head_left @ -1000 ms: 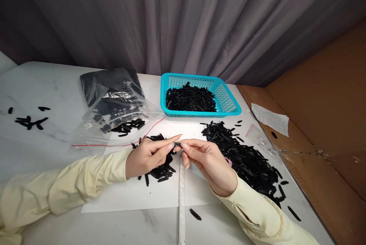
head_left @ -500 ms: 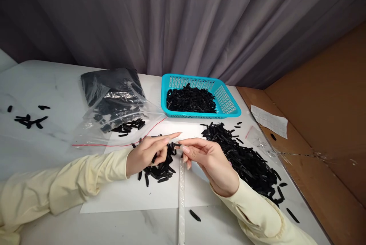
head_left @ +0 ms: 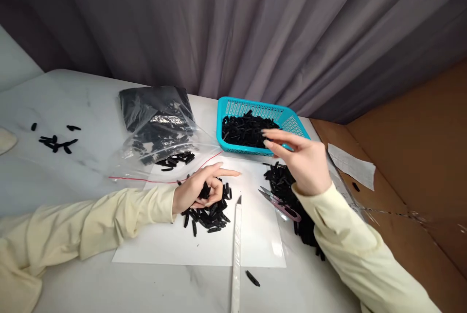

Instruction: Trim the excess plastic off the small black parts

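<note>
My left hand is above a small pile of narrow black pieces on a white sheet. Its index finger points out while the other fingers curl round some black pieces. Over the right front edge of a turquoise basket is my right hand, thumb and fingers apart, with nothing visible between them. More black pieces lie inside the basket. A craft knife with a white wrapped handle lies on the sheet, blade pointing away. Scissors rest beside the larger black heap, partly under my right wrist.
A clear zip bag of black pieces lies behind my left hand. Loose pieces are scattered at the left, and one lies near the front. A paper slip lies by the brown board at the right. A grey curtain hangs behind.
My right hand has moved from beside the left hand up and right to the basket, its pinch opened. The scissors have come into sight. The whole view has shifted slightly.
</note>
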`<action>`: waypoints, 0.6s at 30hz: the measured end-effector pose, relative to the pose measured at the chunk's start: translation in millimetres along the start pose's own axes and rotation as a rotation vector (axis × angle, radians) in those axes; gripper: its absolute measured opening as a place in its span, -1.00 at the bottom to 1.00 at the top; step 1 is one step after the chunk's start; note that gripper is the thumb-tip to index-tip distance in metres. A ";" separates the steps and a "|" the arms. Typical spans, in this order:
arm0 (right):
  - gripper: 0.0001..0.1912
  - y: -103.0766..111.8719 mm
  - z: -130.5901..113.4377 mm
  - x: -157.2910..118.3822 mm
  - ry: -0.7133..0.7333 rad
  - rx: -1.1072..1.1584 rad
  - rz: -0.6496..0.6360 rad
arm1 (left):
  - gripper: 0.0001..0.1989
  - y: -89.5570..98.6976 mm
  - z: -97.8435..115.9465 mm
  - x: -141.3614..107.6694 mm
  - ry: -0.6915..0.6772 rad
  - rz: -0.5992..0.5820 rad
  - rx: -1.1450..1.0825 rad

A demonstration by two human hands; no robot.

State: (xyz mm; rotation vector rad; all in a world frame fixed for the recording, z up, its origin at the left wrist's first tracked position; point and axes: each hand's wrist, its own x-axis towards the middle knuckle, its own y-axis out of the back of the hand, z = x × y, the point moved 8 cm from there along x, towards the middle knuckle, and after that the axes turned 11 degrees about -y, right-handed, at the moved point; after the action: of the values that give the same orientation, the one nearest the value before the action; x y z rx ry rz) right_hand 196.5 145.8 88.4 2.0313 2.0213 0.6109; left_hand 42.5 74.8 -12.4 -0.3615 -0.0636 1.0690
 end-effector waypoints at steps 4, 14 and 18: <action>-0.83 -23.8 -30.5 -1.7 0.276 -0.349 -0.122 | -0.37 0.0 -3.0 0.8 0.011 -0.009 -0.066; -0.83 -108.7 -35.2 -77.2 0.283 -0.372 -0.427 | -0.45 2.8 -6.2 4.2 -0.008 0.063 -0.163; -0.81 -115.3 -22.6 -73.0 0.190 -0.309 -0.387 | -0.50 4.9 -1.2 4.2 -0.032 0.108 -0.153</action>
State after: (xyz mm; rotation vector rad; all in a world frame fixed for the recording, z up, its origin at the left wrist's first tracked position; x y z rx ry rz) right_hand 84.7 74.6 48.7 1.4070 2.1789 0.9866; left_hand 40.6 80.2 -15.6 -0.4905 -0.1564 1.1797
